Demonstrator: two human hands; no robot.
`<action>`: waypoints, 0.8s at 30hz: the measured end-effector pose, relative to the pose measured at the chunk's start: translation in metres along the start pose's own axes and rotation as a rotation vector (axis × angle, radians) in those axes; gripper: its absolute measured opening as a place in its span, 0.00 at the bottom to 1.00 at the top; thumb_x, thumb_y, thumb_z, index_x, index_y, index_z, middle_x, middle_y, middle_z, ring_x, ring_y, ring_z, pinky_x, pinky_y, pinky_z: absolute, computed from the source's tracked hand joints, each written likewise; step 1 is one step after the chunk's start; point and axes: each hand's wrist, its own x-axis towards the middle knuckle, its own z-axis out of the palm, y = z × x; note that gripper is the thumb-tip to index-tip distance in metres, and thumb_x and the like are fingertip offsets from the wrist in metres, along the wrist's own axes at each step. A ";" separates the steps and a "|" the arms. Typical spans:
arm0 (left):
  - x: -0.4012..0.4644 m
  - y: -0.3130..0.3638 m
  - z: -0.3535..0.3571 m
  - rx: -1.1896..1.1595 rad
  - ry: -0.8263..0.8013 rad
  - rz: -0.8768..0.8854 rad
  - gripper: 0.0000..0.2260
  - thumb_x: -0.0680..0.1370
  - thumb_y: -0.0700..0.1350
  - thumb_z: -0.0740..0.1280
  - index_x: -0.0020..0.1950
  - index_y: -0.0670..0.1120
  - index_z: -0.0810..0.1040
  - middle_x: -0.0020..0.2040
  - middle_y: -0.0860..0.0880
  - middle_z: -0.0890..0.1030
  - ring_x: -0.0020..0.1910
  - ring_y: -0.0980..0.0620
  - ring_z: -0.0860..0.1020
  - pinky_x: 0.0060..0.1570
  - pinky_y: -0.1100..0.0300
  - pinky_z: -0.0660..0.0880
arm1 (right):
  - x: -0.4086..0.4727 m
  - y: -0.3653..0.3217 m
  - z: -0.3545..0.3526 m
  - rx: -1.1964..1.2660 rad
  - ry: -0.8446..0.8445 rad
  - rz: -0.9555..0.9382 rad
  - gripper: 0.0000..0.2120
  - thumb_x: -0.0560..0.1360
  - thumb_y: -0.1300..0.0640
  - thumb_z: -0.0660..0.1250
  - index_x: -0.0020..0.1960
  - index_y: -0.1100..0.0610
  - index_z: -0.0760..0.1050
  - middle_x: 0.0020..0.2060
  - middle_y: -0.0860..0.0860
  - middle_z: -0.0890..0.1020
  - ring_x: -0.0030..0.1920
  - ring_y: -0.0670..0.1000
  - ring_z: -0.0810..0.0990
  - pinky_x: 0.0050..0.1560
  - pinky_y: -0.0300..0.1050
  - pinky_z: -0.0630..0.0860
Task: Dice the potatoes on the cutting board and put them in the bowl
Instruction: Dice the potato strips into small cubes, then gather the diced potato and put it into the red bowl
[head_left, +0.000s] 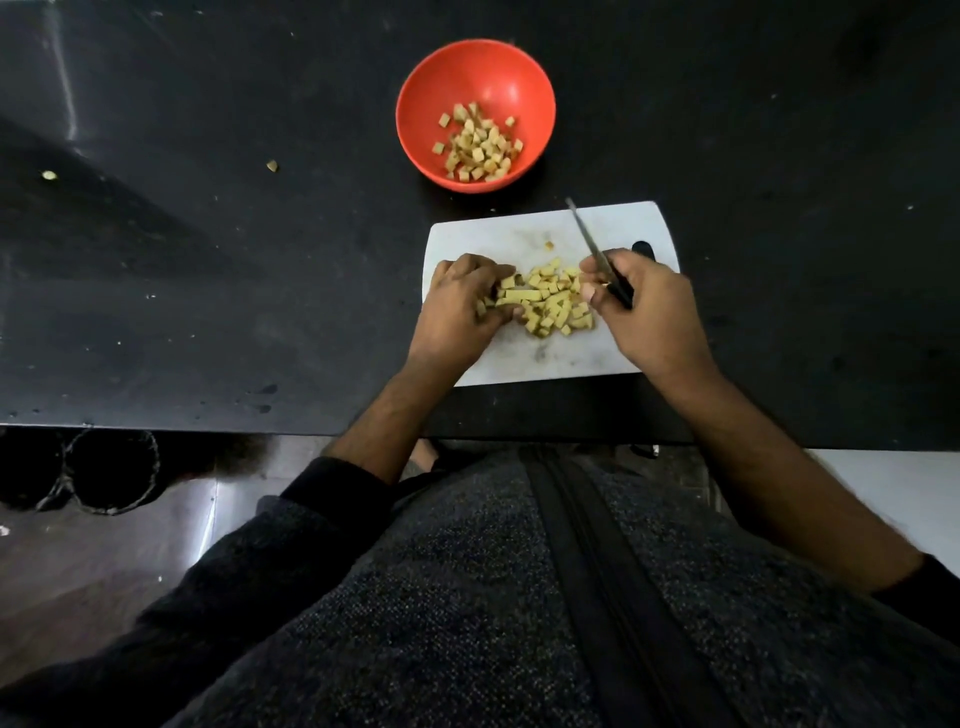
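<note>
Potato dice heaped between my two hands on the white board

My left hand (460, 304) curls its fingers (498, 273) round pale yellow potato sticks (519, 297); my right hand (641, 306) grips the knife (597, 249), thin blade angled away past its fingertips. Small matte cubes (558, 304) lie between both hands on the smooth cutting board (545, 358); beyond them, a round glossy red bowl (475, 67) on the black worktop (208, 260) holds more
</note>
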 end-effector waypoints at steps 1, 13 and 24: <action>0.001 0.000 0.000 -0.007 0.010 -0.003 0.20 0.75 0.49 0.75 0.66 0.48 0.80 0.58 0.51 0.77 0.58 0.51 0.70 0.54 0.66 0.64 | 0.000 0.002 -0.002 0.008 0.041 0.008 0.07 0.79 0.58 0.68 0.56 0.57 0.80 0.46 0.46 0.84 0.47 0.39 0.82 0.48 0.26 0.72; 0.001 0.003 0.005 -0.007 0.077 0.017 0.16 0.78 0.43 0.72 0.65 0.44 0.80 0.58 0.48 0.77 0.59 0.48 0.75 0.60 0.57 0.73 | 0.015 0.042 0.003 -0.594 0.034 -0.004 0.21 0.82 0.55 0.61 0.73 0.61 0.67 0.61 0.59 0.70 0.60 0.58 0.69 0.57 0.55 0.74; -0.004 -0.002 0.000 -0.094 0.143 0.049 0.12 0.81 0.39 0.65 0.63 0.41 0.81 0.56 0.46 0.78 0.54 0.53 0.78 0.54 0.73 0.70 | 0.004 0.018 0.034 -0.406 -0.141 -0.345 0.25 0.78 0.50 0.67 0.72 0.57 0.70 0.67 0.56 0.71 0.67 0.56 0.70 0.67 0.55 0.71</action>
